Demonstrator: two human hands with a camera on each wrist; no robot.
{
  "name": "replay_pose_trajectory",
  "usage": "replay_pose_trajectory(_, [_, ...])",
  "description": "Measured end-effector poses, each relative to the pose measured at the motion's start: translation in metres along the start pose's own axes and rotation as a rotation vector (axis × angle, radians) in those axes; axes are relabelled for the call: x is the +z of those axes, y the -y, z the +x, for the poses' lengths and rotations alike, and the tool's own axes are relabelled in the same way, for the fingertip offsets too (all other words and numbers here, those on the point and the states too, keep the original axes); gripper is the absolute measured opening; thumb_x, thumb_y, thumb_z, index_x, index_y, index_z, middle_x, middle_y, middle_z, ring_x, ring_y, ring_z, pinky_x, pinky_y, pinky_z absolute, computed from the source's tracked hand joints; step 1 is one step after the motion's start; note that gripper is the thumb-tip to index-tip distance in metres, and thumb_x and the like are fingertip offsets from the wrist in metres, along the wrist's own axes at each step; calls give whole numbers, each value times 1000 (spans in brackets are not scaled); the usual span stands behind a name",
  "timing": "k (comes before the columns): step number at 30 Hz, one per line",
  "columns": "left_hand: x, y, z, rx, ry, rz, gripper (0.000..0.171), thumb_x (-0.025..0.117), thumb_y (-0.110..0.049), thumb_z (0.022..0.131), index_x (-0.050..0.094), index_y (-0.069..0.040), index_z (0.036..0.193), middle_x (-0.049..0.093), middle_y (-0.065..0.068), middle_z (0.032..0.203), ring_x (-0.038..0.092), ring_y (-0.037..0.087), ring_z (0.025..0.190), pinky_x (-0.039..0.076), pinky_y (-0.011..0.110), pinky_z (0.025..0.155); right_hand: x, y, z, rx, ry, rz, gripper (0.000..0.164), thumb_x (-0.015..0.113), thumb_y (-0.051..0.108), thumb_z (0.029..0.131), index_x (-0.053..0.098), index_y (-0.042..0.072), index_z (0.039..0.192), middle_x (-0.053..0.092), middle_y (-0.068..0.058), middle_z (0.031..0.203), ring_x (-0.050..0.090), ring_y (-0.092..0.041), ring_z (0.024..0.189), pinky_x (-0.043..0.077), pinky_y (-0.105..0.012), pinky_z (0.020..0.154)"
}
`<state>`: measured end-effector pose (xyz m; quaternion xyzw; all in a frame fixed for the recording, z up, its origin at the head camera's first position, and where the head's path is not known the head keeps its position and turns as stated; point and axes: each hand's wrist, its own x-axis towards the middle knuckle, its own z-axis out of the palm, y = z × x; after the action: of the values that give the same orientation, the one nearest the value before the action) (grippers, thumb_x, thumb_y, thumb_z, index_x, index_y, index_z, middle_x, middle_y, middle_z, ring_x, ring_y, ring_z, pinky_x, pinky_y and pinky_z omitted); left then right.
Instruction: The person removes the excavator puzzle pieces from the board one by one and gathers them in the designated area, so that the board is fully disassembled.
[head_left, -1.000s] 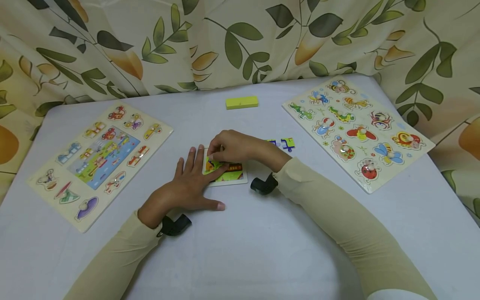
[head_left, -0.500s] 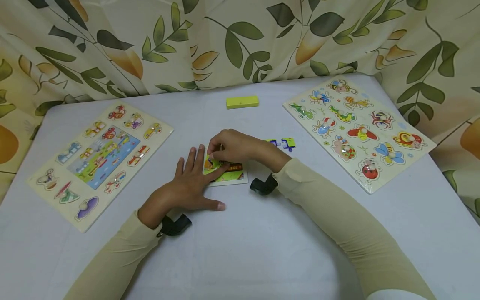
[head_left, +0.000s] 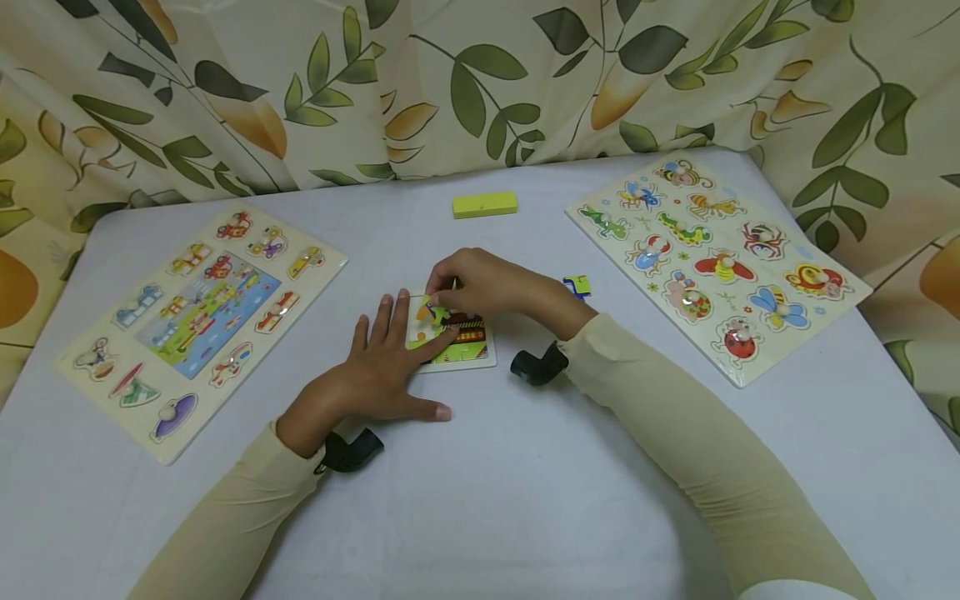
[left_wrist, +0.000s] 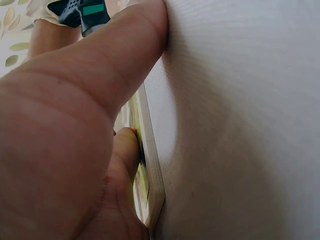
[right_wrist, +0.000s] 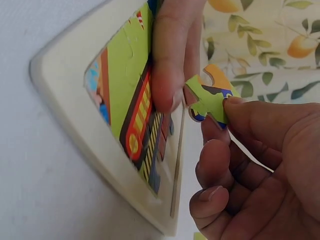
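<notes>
My left hand (head_left: 378, 367) lies on the left part of a small white-framed jigsaw puzzle (head_left: 468, 366), fingers spread and straight, thumb out on the cloth. A fingertip of it presses on the puzzle's picture in the right wrist view, where green, red and striped black-yellow pieces sit in the frame. Between thumb and forefinger my right hand (head_left: 487, 283) pinches a jigsaw piece (right_wrist: 212, 102), green with blue and orange, tilted above the frame's upper part. Part of the frame's inside is bare there. To the right lies a loose jigsaw piece (head_left: 577, 287), green and blue.
A vehicle peg puzzle board (head_left: 247, 367) lies at the left, an insect peg puzzle board (head_left: 660, 333) at the right. Behind the hands sits a yellow-green block (head_left: 484, 205). A leaf-patterned curtain (head_left: 465, 100) hangs along the back of the white-covered table (head_left: 480, 500).
My right hand has shifted slightly right and away from the puzzle's left side with the jigsaw piece. It now hides one loose piece seen earlier. The left hand stays put.
</notes>
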<state>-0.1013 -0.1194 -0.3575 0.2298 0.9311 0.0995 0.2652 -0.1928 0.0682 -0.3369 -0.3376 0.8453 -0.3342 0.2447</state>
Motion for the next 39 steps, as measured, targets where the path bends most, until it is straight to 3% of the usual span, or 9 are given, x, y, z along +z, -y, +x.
replay_pose_trajectory(16, [1, 0, -1, -6, -18, -14, 105, 71, -71, 70, 17, -39, 155, -29, 20, 154, -30, 39, 139, -12, 63, 107, -13, -9, -17, 46, -16, -24, 11, 60, 10, 97, 70, 6, 99, 65, -3, 92, 53, -19, 90, 44, -31, 81])
replay_pose_trajectory(26, [1, 0, 0, -8, -18, -8, 105, 70, -71, 71, 16, -40, 154, -30, 19, 154, -29, 39, 139, -12, 62, 108, -22, -14, -29, 81, -23, -15, 11, 60, 10, 97, 69, 6, 100, 64, -5, 91, 55, -20, 74, 47, -30, 60])
replay_pose_trajectory(39, [0, -1, 0, -26, -12, -11, 106, 72, -72, 69, 16, -41, 154, -30, 19, 154, -30, 38, 139, -13, 61, 108, -32, -24, -41, 127, 48, -49, 12, 61, 9, 96, 71, 5, 101, 65, -3, 88, 53, -20, 84, 43, -32, 75])
